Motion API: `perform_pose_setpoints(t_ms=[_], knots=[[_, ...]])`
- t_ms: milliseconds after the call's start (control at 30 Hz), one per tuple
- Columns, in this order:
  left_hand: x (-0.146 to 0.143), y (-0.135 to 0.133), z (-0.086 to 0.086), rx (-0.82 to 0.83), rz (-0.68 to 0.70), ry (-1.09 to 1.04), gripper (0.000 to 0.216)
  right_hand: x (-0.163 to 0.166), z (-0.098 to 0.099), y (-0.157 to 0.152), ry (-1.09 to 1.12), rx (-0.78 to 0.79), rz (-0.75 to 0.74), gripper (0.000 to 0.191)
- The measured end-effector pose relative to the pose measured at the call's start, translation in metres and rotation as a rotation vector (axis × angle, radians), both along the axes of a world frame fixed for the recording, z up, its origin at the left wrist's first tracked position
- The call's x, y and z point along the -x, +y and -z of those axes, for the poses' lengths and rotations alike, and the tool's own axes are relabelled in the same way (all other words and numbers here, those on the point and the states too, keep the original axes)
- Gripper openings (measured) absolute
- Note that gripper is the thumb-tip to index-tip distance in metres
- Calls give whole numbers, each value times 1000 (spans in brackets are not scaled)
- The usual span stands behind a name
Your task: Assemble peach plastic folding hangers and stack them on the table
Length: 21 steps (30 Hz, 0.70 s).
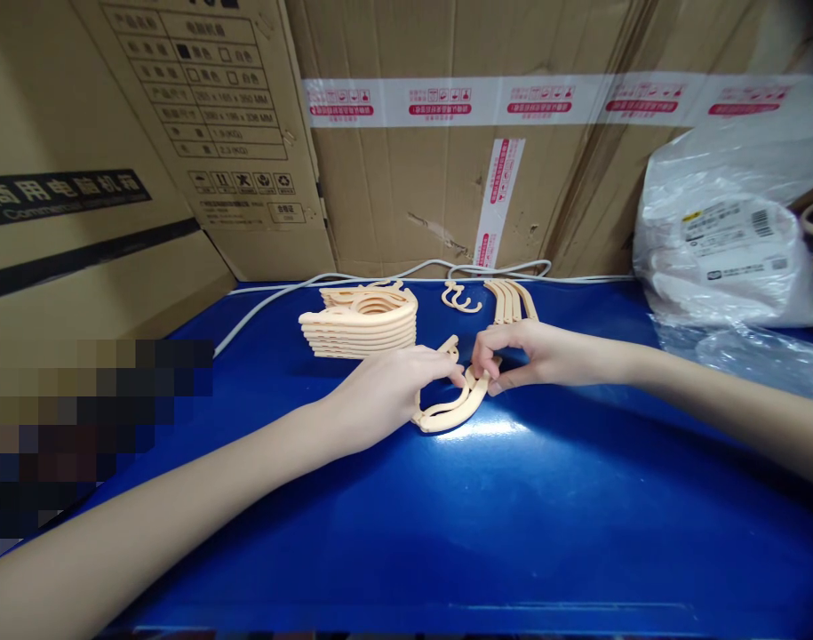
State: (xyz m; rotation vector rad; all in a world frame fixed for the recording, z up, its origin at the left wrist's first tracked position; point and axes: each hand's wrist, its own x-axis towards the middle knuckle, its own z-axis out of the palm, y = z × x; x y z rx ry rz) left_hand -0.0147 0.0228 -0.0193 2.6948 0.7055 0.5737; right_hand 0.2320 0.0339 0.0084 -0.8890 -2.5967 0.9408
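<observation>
Between my two hands is a cream plastic folding hanger (454,416), held low over the blue table. My left hand (406,384) grips its left side, with the fingers partly hidden behind the palm. On the other side, my right hand (513,354) pinches the hanger's right end between thumb and bent fingers. Just behind my left hand rises a neat stack of folded cream hangers (359,324). A few loose hooks (459,298) lie farther back. Several curved hanger arms (511,300) rest side by side behind my right hand, partly covered by it.
Cardboard boxes (406,196) wall off the back and left of the blue table (406,533). A white cable (266,307) runs along the rear edge. At the back right sits a clear plastic bag (726,240) with a label and pale contents.
</observation>
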Motion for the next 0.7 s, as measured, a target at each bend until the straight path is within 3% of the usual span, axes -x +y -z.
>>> perform_pose_setpoints(t_ms=[267,500,700], knots=[[1,3,-2,-80,29,68,44,-2,-3,0,-55,-208,82,24],[-7,-10,-8,-83,97,-10,53,-4,-1,-3,-267,-511,198,2],[-7,-17,-7,-30,-1,19,59,2,0,-10,-294,-543,174,3]])
